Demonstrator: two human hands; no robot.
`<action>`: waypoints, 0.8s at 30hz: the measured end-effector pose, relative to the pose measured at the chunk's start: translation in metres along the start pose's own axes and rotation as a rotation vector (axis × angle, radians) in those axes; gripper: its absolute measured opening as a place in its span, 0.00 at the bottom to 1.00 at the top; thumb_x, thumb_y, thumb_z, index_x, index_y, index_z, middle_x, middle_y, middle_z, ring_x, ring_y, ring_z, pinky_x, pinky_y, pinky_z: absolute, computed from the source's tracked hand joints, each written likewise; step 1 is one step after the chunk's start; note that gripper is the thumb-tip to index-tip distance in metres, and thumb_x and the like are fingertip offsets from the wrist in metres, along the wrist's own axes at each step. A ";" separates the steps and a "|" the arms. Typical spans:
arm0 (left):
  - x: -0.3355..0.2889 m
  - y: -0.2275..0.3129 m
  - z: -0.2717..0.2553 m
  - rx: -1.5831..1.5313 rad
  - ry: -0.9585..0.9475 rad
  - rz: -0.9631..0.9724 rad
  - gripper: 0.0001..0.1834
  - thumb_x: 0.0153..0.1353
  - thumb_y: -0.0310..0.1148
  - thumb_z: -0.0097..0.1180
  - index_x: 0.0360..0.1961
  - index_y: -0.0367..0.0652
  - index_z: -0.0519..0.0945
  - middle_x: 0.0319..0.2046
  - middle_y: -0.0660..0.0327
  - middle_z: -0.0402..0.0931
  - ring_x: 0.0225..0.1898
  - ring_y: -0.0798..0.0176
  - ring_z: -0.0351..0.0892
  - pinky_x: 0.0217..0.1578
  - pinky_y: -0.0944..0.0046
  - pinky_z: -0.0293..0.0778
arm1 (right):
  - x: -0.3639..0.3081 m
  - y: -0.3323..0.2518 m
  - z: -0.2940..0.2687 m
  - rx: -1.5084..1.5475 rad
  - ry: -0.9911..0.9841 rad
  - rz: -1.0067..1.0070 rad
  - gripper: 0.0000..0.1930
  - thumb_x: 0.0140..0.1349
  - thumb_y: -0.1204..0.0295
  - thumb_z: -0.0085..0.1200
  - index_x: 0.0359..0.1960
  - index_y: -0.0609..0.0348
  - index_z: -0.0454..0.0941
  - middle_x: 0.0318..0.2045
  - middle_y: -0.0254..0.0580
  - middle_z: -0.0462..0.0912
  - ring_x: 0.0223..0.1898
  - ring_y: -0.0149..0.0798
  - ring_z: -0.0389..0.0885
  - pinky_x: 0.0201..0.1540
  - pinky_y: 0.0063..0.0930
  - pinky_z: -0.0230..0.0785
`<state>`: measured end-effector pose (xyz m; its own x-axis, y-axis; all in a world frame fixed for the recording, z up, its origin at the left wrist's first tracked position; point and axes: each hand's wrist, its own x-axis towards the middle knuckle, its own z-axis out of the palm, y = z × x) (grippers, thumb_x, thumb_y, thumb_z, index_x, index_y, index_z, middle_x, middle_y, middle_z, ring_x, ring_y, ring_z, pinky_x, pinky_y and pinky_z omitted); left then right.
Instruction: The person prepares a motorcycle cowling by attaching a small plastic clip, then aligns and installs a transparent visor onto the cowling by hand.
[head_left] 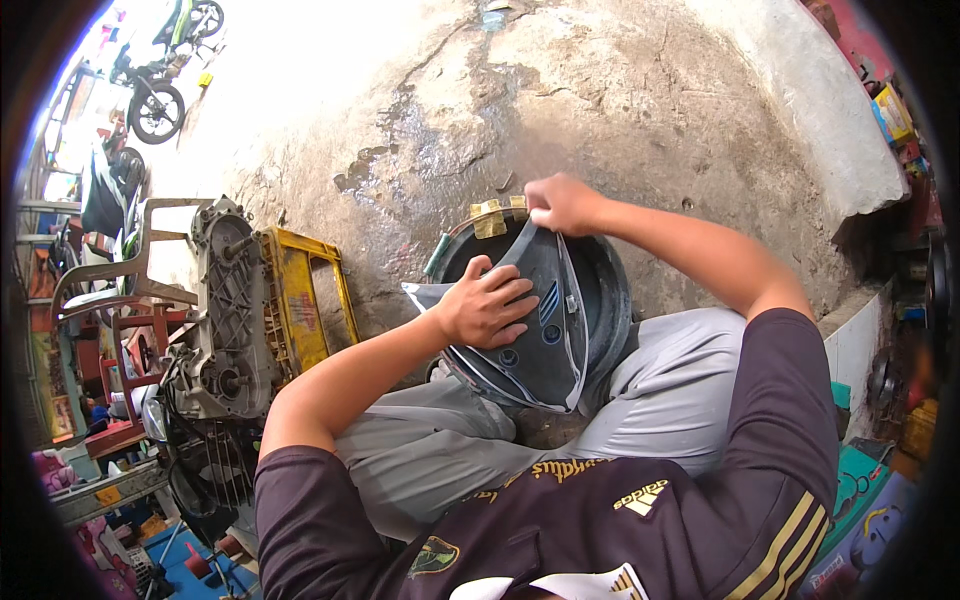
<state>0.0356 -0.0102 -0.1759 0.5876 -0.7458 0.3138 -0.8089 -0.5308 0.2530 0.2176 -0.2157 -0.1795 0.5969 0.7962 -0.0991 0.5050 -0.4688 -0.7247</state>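
Observation:
A dark grey plastic panel (pixel 548 355), with pointed corners, pale edges and small slots and round marks, lies tilted across a round black basin (pixel 612 295) between my knees. My left hand (pixel 490 305) presses on the panel's face, fingers bent over it. At the panel's far tip, my right hand (pixel 565 205) has its thumb and fingers closed on the narrow end; whether anything else is between them is hidden. Yellow patches (pixel 488 218) sit on the basin's far rim, and a teal piece (pixel 437 256) is at its left rim. Most of the basin's inside is covered.
To the left stand a grey metal engine casing (pixel 225 310) and a yellow crate (pixel 300 290), with a chair (pixel 120 270) beyond. A small two-wheeler (pixel 155 110) is farther off. The concrete floor (pixel 620 110) has wet patches. A low pale ledge (pixel 830 130) and stacked goods line the right.

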 end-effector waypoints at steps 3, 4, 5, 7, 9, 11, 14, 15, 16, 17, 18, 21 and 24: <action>-0.003 -0.003 0.000 -0.014 -0.014 0.031 0.25 0.55 0.48 0.68 0.52 0.50 0.85 0.55 0.60 0.78 0.57 0.56 0.76 0.54 0.46 0.67 | -0.013 -0.022 0.009 0.051 -0.162 -0.069 0.07 0.59 0.70 0.61 0.34 0.61 0.82 0.29 0.57 0.85 0.36 0.56 0.86 0.41 0.47 0.76; -0.005 -0.005 0.001 -0.010 -0.016 0.062 0.26 0.55 0.49 0.68 0.53 0.50 0.85 0.55 0.60 0.78 0.56 0.56 0.77 0.54 0.47 0.69 | -0.010 -0.015 0.009 0.058 -0.169 -0.068 0.07 0.59 0.70 0.61 0.34 0.61 0.82 0.29 0.57 0.85 0.36 0.56 0.86 0.41 0.47 0.76; -0.002 -0.005 0.001 -0.022 -0.026 0.067 0.27 0.55 0.49 0.68 0.54 0.49 0.85 0.56 0.59 0.78 0.56 0.56 0.77 0.55 0.47 0.69 | -0.009 -0.001 0.005 0.036 -0.080 -0.066 0.07 0.59 0.70 0.61 0.34 0.61 0.82 0.29 0.57 0.85 0.35 0.56 0.86 0.41 0.47 0.77; -0.001 -0.007 0.000 -0.052 -0.062 0.087 0.29 0.58 0.53 0.67 0.55 0.47 0.84 0.57 0.58 0.79 0.57 0.54 0.77 0.57 0.46 0.70 | -0.005 0.008 -0.010 0.056 -0.022 0.068 0.08 0.60 0.69 0.60 0.35 0.61 0.82 0.30 0.57 0.85 0.35 0.57 0.86 0.41 0.47 0.77; 0.001 -0.009 -0.002 -0.063 -0.084 0.123 0.30 0.58 0.55 0.66 0.55 0.47 0.84 0.57 0.57 0.79 0.57 0.54 0.77 0.57 0.46 0.70 | -0.006 0.011 -0.005 0.002 0.007 0.031 0.08 0.60 0.69 0.60 0.35 0.61 0.82 0.30 0.58 0.85 0.36 0.58 0.86 0.41 0.47 0.77; 0.000 -0.008 -0.004 -0.063 -0.111 0.156 0.31 0.59 0.57 0.65 0.56 0.47 0.84 0.56 0.57 0.79 0.57 0.54 0.77 0.57 0.46 0.70 | -0.007 0.002 0.007 0.000 0.007 -0.063 0.08 0.59 0.69 0.60 0.35 0.61 0.82 0.30 0.58 0.85 0.36 0.59 0.86 0.41 0.47 0.77; -0.004 -0.006 -0.005 -0.051 -0.121 0.156 0.33 0.62 0.61 0.62 0.57 0.46 0.83 0.56 0.56 0.79 0.58 0.53 0.77 0.58 0.46 0.70 | -0.017 -0.029 0.019 0.051 -0.160 -0.148 0.07 0.58 0.70 0.60 0.34 0.61 0.81 0.29 0.58 0.84 0.36 0.60 0.85 0.41 0.49 0.75; -0.002 -0.005 -0.004 -0.041 -0.102 0.166 0.33 0.62 0.61 0.61 0.56 0.45 0.82 0.55 0.56 0.78 0.58 0.53 0.76 0.58 0.47 0.70 | -0.017 -0.026 0.019 0.046 -0.144 -0.156 0.07 0.58 0.70 0.60 0.35 0.61 0.81 0.29 0.57 0.85 0.36 0.59 0.86 0.42 0.49 0.76; -0.001 -0.005 -0.004 -0.031 -0.084 0.175 0.34 0.62 0.62 0.61 0.56 0.44 0.82 0.54 0.57 0.78 0.58 0.53 0.75 0.57 0.49 0.69 | -0.015 -0.020 0.014 0.046 -0.141 -0.158 0.07 0.58 0.70 0.60 0.35 0.61 0.81 0.29 0.57 0.85 0.36 0.59 0.86 0.42 0.49 0.76; -0.001 -0.004 -0.002 -0.031 -0.083 0.177 0.34 0.62 0.62 0.61 0.56 0.44 0.82 0.54 0.57 0.78 0.58 0.53 0.75 0.57 0.49 0.69 | -0.013 -0.009 0.007 0.033 -0.072 -0.105 0.08 0.59 0.70 0.60 0.35 0.61 0.82 0.29 0.57 0.85 0.36 0.59 0.86 0.42 0.48 0.76; 0.001 -0.003 0.000 -0.016 -0.091 0.178 0.35 0.63 0.62 0.60 0.57 0.43 0.81 0.56 0.56 0.78 0.59 0.53 0.75 0.59 0.48 0.69 | -0.012 -0.003 -0.002 0.017 -0.004 -0.052 0.08 0.59 0.70 0.61 0.36 0.61 0.82 0.29 0.57 0.85 0.36 0.58 0.87 0.43 0.48 0.77; 0.002 -0.001 0.000 -0.042 -0.121 0.163 0.39 0.63 0.63 0.59 0.61 0.40 0.79 0.61 0.54 0.76 0.62 0.51 0.74 0.63 0.47 0.68 | -0.011 0.008 -0.011 -0.028 0.011 0.076 0.09 0.60 0.70 0.60 0.38 0.61 0.82 0.31 0.57 0.86 0.38 0.58 0.87 0.44 0.49 0.78; -0.009 0.005 -0.007 -0.099 -0.160 0.109 0.43 0.62 0.63 0.59 0.67 0.40 0.76 0.68 0.52 0.73 0.67 0.49 0.72 0.68 0.44 0.66 | -0.011 -0.010 0.006 -0.116 -0.042 -0.021 0.09 0.60 0.72 0.56 0.39 0.61 0.82 0.35 0.59 0.86 0.42 0.63 0.86 0.47 0.52 0.77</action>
<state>0.0264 -0.0035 -0.1715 0.4793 -0.8551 0.1975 -0.8568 -0.4072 0.3162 0.2025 -0.2172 -0.1750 0.5600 0.8204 -0.1153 0.5874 -0.4913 -0.6431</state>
